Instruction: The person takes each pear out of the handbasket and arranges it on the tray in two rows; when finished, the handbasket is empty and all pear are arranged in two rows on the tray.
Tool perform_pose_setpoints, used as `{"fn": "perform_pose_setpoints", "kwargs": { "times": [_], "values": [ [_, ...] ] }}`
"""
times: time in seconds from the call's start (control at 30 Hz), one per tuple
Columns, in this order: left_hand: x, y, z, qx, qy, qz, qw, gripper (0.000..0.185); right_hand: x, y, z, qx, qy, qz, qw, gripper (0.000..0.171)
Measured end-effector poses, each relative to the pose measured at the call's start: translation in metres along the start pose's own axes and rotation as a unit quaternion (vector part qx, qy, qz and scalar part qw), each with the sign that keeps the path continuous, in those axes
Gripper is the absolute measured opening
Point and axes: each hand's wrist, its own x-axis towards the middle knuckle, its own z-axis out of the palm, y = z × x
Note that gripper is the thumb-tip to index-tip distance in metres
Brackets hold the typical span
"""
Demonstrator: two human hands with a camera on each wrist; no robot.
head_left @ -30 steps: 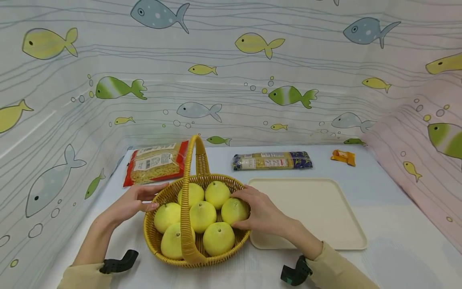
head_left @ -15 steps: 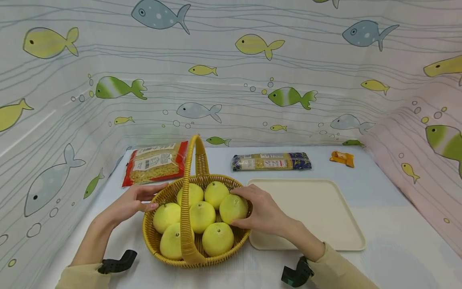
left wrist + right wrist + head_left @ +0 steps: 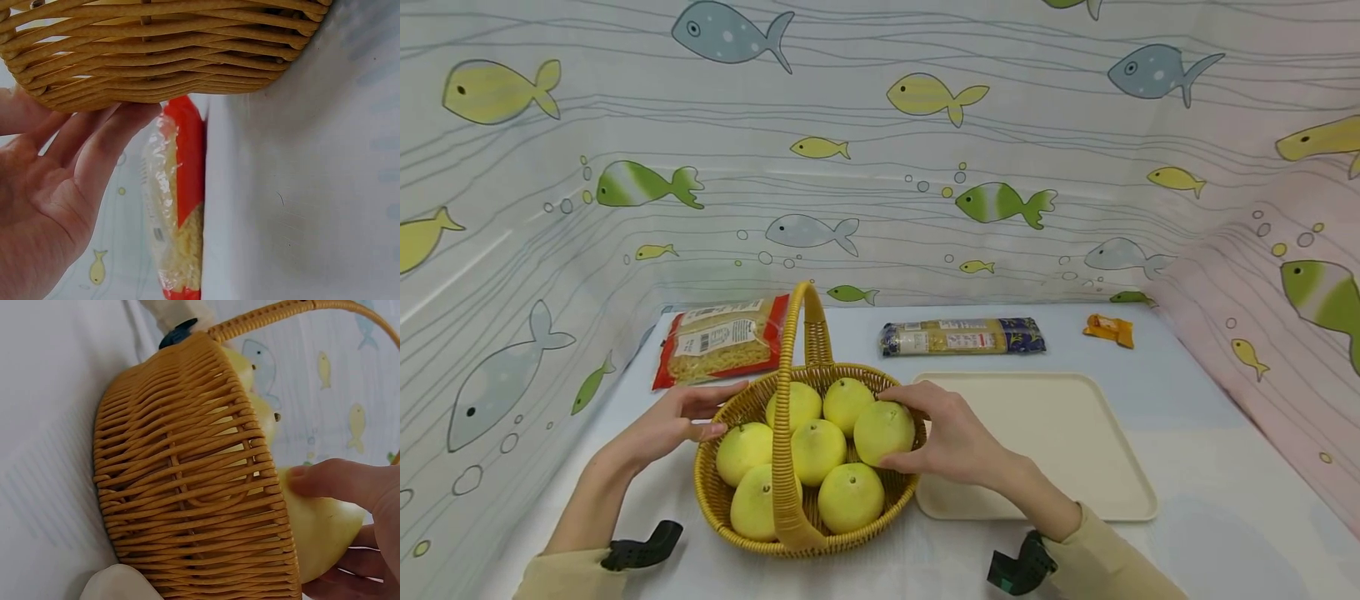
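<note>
Fingers (image 3: 325,481) of the right hand (image 3: 951,437) curl round a pomelo (image 3: 883,432) (left hand (image 3: 666,425) lies flat against the basket (image 3: 156,56)).

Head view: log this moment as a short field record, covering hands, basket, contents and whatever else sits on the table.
left hand: open, fingers resting against the basket's outer wall
right hand: grips one yellow fruit at the basket's right side
basket: woven, yellow, with an arched handle, standing on the table
contents: six yellow fruits visible
tray: cream, right of the basket, nothing on it
noodle bag: behind the basket, red-edged
pasta pack: behind the tray
orange packet: far right
</note>
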Motion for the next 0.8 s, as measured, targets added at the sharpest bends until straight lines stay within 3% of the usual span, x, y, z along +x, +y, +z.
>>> {"fn": "perform_pose_setpoints", "kwargs": {
  "times": [0.3, 0.8],
  "values": [
    [0.001, 0.001, 0.002, -0.007, 0.002, 0.000, 1.0000, 0.065, 0.000, -0.003, -0.007, 0.057, -0.015, 0.031, 0.998, 0.062],
    [-0.001, -0.002, 0.001, -0.003, -0.001, 0.004, 1.0000, 0.066, 0.016, -0.011, -0.052, 0.042, -0.024, 0.093, 0.995, 0.067]
  ]
}}
